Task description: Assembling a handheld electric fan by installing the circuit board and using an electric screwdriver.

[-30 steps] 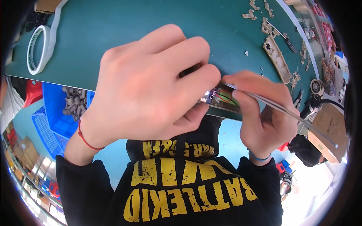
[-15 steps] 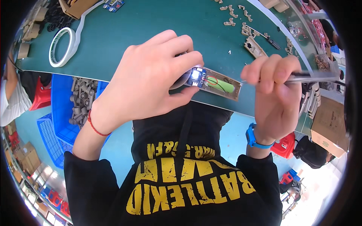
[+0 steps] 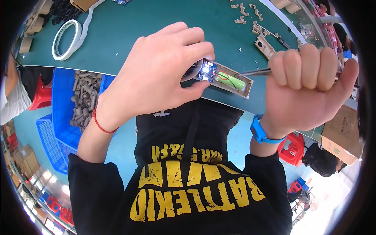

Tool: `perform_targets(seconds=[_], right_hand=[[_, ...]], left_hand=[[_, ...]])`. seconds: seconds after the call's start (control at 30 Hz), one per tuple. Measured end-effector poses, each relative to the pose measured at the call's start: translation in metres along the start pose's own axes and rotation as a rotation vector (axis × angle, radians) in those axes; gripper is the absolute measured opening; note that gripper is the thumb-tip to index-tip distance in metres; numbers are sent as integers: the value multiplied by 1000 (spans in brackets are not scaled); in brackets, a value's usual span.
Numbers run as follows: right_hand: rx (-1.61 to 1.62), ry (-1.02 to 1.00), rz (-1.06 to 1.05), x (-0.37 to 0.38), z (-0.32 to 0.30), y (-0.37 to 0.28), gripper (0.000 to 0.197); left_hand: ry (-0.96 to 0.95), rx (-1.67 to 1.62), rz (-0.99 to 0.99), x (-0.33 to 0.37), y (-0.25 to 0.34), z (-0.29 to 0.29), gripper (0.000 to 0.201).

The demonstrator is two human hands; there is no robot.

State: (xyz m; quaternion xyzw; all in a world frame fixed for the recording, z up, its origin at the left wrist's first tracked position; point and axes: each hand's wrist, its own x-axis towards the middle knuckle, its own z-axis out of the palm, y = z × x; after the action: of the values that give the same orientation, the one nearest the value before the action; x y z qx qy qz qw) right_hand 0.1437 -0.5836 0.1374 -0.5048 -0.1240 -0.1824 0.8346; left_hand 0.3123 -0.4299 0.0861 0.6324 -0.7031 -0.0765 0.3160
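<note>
My left hand (image 3: pixel 168 66) is closed round the head end of a small beige housing (image 3: pixel 248 92), thumb and fingers gripping its sides. In the open housing sit a blue circuit board (image 3: pixel 206 72) with a bright white light on it and a green cylindrical battery (image 3: pixel 231 80). Thin red and black wires run over the battery. My right hand (image 3: pixel 305 74) is closed round slim metal tweezers (image 3: pixel 256 72). Their tip points left and reaches the housing's far right edge; I cannot tell whether it touches. The tweezers' middle is hidden by my fingers.
On the green table (image 3: pixel 129 51) lie a white tape roll (image 3: pixel 55 47), small beige parts (image 3: pixel 243 11), another beige housing (image 3: pixel 264 46) and a screwdriver (image 3: pixel 282 42). A blue crate (image 3: pixel 62 105) of grey parts stands at left. A cardboard box (image 3: pixel 340 131) is at right.
My right hand has turned, its fingers now folded over the tweezers and its thumb out to the right. The tweezers' tip has risen slightly. The housing has shifted slightly upward and right.
</note>
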Motion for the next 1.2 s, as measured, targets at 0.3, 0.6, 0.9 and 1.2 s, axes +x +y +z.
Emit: perform_targets(seconds=[0.3, 0.6, 0.9, 1.2], right_hand=[[-114, 186, -12, 9, 2, 40, 56], [-219, 195, 12, 1, -4, 58, 60], [59, 26, 25, 9, -10, 49, 73], [-113, 138, 51, 8, 2, 50, 71]], left_hand=[[24, -16, -12, -3, -3, 2, 30], [61, -39, -14, -2, -3, 4, 28], [82, -46, -3, -3, -5, 6, 29], [62, -54, -23, -5, -6, 6, 31]])
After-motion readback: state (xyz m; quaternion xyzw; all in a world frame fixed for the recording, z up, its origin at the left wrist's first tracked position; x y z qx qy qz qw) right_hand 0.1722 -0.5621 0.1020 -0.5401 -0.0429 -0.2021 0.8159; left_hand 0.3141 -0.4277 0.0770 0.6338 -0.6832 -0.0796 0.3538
